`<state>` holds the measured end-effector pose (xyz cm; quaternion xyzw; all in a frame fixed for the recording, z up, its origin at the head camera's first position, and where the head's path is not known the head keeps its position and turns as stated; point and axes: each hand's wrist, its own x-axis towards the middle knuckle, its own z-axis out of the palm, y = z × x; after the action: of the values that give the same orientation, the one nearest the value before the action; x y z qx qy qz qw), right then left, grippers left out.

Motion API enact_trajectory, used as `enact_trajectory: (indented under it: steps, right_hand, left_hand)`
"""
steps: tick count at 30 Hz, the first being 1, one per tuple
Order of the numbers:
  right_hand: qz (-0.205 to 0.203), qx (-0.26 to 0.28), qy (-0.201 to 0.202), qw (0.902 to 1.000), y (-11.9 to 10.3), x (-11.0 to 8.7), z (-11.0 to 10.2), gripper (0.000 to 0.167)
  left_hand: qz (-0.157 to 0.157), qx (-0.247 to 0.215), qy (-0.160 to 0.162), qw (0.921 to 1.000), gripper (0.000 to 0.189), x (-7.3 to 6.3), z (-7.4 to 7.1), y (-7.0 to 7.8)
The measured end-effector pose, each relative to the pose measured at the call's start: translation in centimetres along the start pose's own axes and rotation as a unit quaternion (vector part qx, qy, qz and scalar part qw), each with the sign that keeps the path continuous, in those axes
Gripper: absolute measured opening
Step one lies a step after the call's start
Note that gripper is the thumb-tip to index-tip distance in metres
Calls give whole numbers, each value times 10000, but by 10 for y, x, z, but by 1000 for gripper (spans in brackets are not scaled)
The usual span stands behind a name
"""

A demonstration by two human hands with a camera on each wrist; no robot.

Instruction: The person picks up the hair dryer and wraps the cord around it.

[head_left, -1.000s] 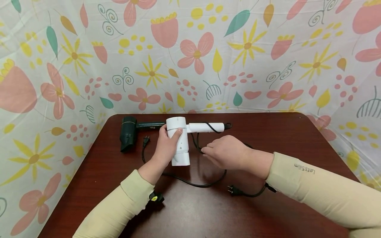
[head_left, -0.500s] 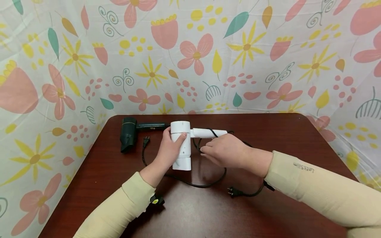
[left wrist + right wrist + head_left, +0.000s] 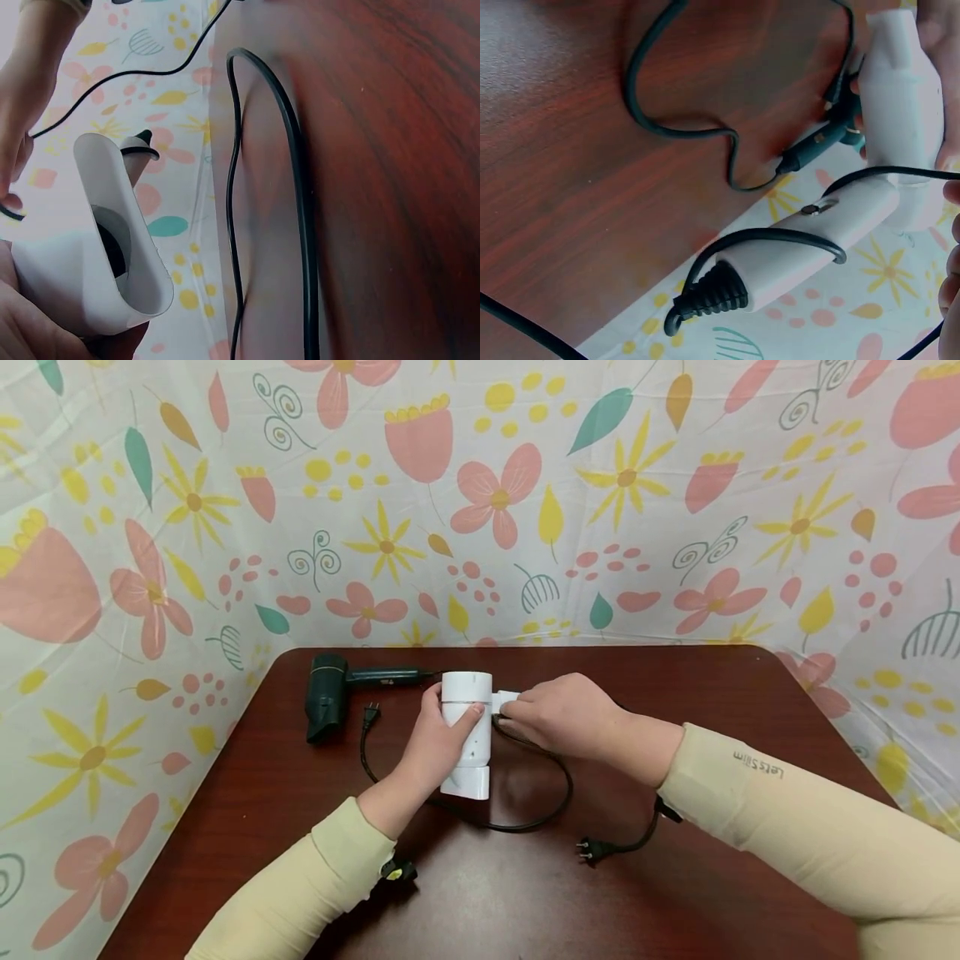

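Hair dryer (the white one, nozzle toward the person) is up over the middle of the surface, left hand fingers clamped round its body. Right hand is by the handle, fingers pinching the black cord, which loops round that handle. Dark green dryer lies far left, handle pointing right; one plug near it, second plug nearer the person.
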<state>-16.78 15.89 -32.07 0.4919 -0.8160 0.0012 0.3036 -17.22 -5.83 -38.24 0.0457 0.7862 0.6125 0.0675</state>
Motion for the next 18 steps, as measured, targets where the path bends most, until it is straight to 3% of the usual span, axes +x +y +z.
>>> enact_trajectory:
  steps: [7, 18]
  right_hand:
    - [438, 196, 47, 9988, 9, 4, 2, 8]
    - [982, 377, 30, 9944, 27, 0, 1, 9]
  left_hand:
    - [-43, 89, -133, 9999, 90, -4, 1, 1]
    - [-42, 77, -118, 9999, 89, -6, -2, 1]
